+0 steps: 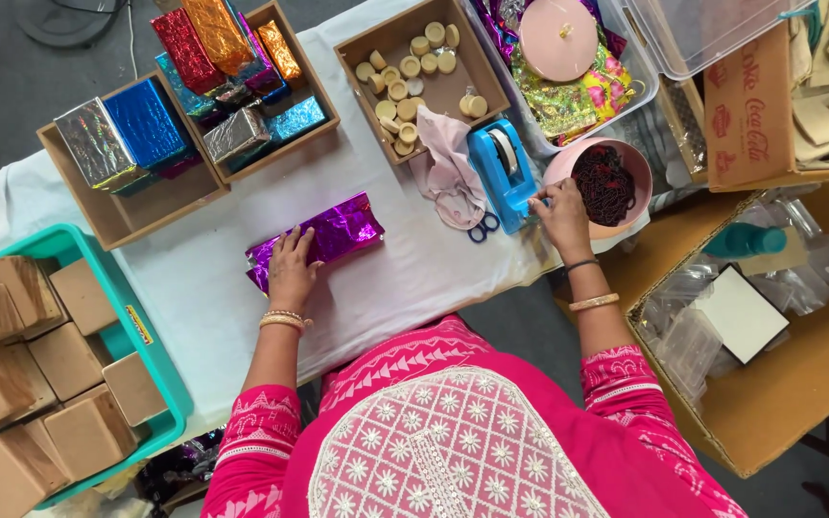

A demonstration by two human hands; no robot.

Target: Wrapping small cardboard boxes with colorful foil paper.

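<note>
Hands point(292, 269) on purple package point(317, 240), tape dispenser point(501, 173)

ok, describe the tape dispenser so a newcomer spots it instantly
On the white table, look just right of the wooden tray of round discs. The tape dispenser sits there, under the right hand. It is the only bright blue plastic thing, beside a pink bowl.

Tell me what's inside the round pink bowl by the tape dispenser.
The pink bowl holds a heap of dark maroon beaded strings. Whatever lies beneath the heap is covered.
</note>
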